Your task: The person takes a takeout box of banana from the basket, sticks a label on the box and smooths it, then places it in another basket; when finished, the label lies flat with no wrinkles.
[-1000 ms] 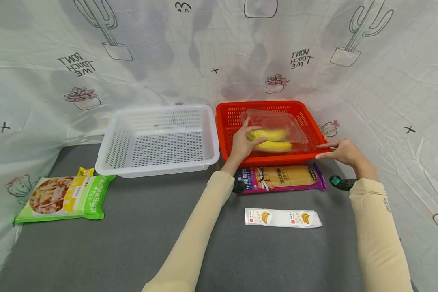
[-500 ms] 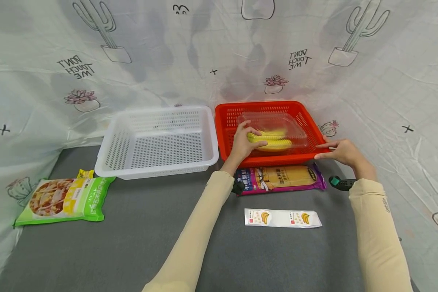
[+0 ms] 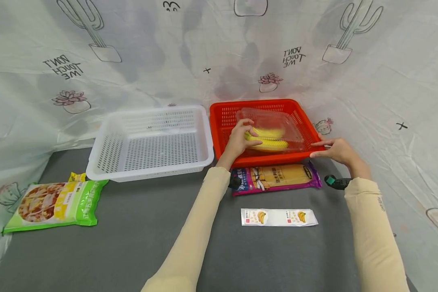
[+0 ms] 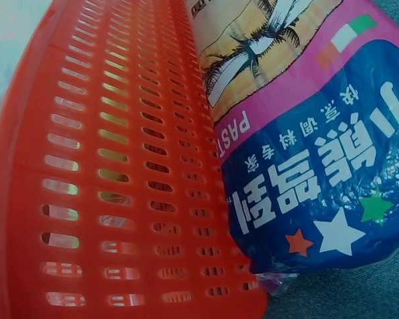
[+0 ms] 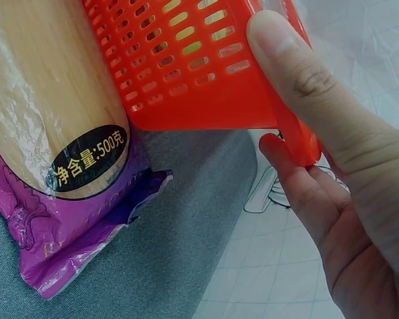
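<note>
One slotted red basket [image 3: 270,159], clear plastic box [image 3: 273,121] inside

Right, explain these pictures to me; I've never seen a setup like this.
There is no robot here, just a person using a bare left hand and right hand. The wide view comes from a camera worn on the head; the two close views come from cameras on each wrist. On the grey surface stand a white basket and a red basket, with a pasta packet in front of the red one, a strip printed with bananas nearer the camera, and a green food bag. The right hand pinches the red basket's rim between thumb and fingers. The left hand is at the clear plastic package with yellow items in that basket; whether it grips anything is hard to tell.
</note>
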Motion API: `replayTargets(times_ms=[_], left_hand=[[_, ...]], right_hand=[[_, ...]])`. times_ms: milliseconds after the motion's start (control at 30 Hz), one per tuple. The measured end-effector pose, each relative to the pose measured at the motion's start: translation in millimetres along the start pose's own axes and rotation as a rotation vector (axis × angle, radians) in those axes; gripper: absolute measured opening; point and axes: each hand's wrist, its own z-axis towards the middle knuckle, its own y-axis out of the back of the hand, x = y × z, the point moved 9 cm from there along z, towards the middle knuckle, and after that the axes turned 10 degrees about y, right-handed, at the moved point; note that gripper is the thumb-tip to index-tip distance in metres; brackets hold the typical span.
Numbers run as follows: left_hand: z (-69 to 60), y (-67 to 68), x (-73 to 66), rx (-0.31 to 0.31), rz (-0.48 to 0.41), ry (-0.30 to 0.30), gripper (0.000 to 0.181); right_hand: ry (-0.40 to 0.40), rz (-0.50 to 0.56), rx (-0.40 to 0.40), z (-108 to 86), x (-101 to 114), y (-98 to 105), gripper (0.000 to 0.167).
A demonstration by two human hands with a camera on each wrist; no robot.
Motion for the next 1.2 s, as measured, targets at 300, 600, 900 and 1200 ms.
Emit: replayTargets(times_ms=[300,600,900,1200], left_hand=[[0.0,5.9,-1.0,-0.045,-0.024,-0.017,0.022],[-4.4,14.1,-5.8,-0.078,-0.102,-0.027,0.022],[-5.4,23.6,-10.5,-0.069,-0.132,-0.006,0.023],[-6.8,33.8,-12.3,-0.061,-0.143,0.047,0.023]], right_hand=[[-0.023,0.015,0.018,0.1,0,-1,0.077],[-0.020,0.031,0.030,1.6,1,-1,0.073],[0.034,-0.045,0.020,1.3,7,3,0.066],[0.009,-0.034,0.016,1.1,4,2,0.072]])
